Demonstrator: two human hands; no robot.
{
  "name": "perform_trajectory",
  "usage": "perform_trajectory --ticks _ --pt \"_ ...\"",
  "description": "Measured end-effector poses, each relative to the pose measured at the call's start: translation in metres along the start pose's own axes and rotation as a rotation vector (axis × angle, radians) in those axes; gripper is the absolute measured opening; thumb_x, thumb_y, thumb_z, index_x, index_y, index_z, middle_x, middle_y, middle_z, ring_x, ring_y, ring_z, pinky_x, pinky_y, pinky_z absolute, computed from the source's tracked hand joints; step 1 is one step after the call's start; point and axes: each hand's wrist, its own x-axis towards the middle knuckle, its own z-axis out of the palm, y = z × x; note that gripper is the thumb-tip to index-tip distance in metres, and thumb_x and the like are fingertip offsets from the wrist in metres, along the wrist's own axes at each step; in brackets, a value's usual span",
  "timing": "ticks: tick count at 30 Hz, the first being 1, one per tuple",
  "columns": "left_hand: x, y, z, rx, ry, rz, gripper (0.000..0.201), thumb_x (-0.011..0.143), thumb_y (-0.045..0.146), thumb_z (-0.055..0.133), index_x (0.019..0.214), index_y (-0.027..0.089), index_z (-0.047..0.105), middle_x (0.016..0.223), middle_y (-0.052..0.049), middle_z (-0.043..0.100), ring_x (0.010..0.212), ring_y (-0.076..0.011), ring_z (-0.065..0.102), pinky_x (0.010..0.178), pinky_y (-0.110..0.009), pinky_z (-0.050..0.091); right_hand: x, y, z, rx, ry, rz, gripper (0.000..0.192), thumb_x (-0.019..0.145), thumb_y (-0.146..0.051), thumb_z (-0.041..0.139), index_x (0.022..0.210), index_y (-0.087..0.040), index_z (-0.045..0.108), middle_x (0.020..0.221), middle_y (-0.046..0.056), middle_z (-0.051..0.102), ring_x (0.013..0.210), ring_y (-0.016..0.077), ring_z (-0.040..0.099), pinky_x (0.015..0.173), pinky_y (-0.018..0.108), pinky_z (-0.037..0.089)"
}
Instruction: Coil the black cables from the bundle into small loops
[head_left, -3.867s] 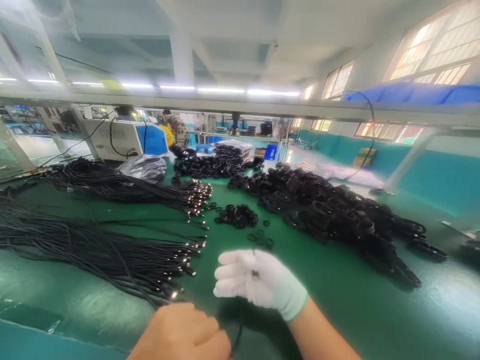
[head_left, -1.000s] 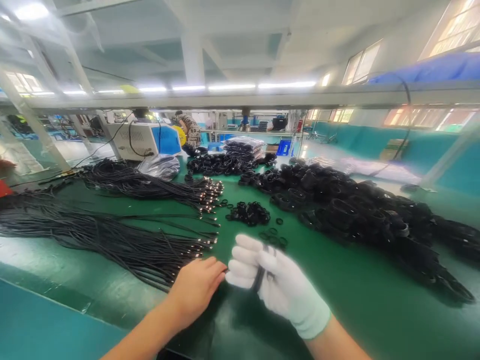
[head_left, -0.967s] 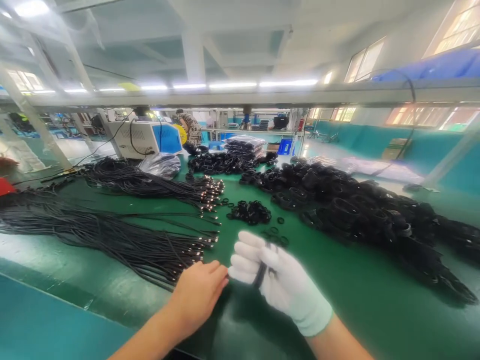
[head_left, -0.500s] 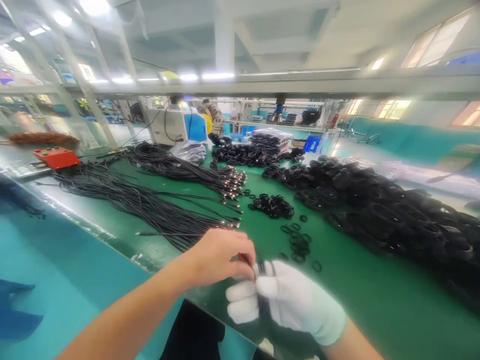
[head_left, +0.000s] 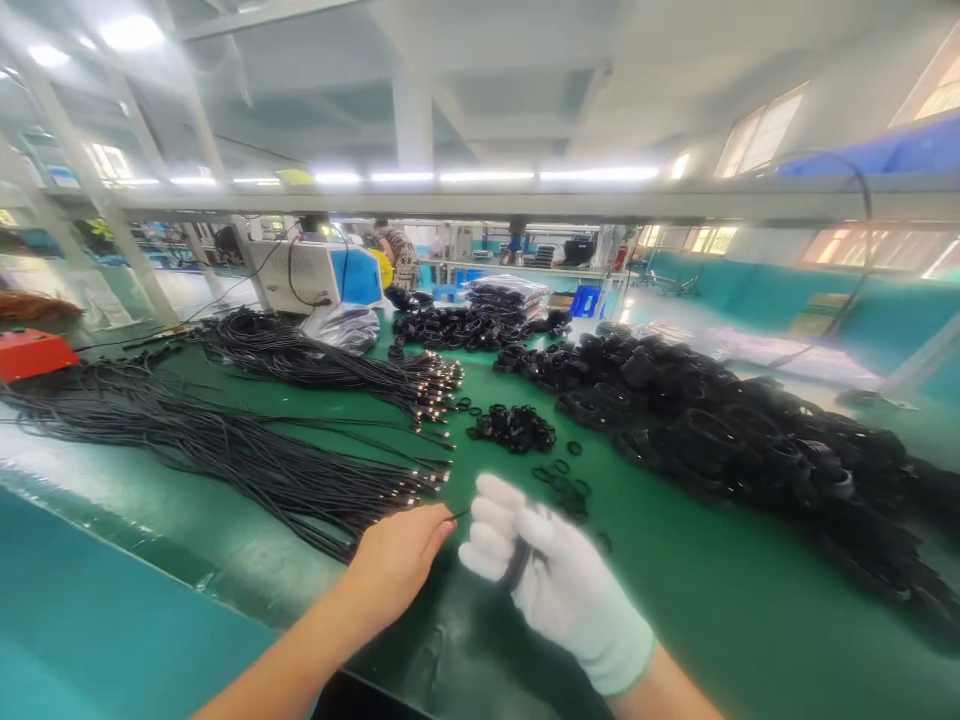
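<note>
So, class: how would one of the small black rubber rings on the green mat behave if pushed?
The small black rubber rings look thin, so probably light. Lying flat on the green mat, they would likely slide rather than roll.

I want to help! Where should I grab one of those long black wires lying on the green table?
Probably the shiny plug end of the nearest cable bundle, coming from the right: the tips fan apart there, beside the bare left hand, while farther left the strands lie tangled together.

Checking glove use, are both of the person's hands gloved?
No, only the right hand wears a white glove; the left hand is bare.
</note>
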Motion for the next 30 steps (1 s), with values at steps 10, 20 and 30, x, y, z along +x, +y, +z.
perform_trajectory --ticks 10,20,30 --pt "-0.027 0.036 0.032 0.37 0.217 0.297 0.023 0.085 0.02 0.042 0.067 0.02 0.055 0.063 -0.001 0.06 0.055 -0.0168 0.053 0.055 -0.03 0.028 0.003 -0.014 -0.016 -0.052 0.234 -0.051 0.037 0.08 -0.026 0.063 0.115 -0.016 0.057 0.118 0.011 0.061 0.102 0.0237 0.061 0.099 0.048 0.038" --pt "0.004 0.023 -0.044 0.501 0.171 0.911 0.025 0.083 0.039 0.057 0.07 0.018 0.054 0.068 0.0 0.059 0.067 -0.0155 0.049 0.065 -0.03 0.031 0.0 0.016 -0.008 -0.149 -0.005 0.211 0.013 0.081 -0.023 0.063 0.089 -0.013 0.062 0.089 0.006 0.062 0.082 0.0146 0.055 0.079 0.031 0.043" --pt "0.016 0.03 -0.048 0.362 0.008 0.927 0.018 0.081 0.019 0.058 0.064 0.019 0.061 0.08 -0.001 0.065 0.085 -0.0169 0.053 0.077 -0.028 0.038 -0.007 0.02 -0.015 -0.074 -0.053 0.506 0.034 0.071 -0.027 0.066 0.093 0.0 0.062 0.077 0.014 0.067 0.068 0.0264 0.067 0.07 0.043 0.048"
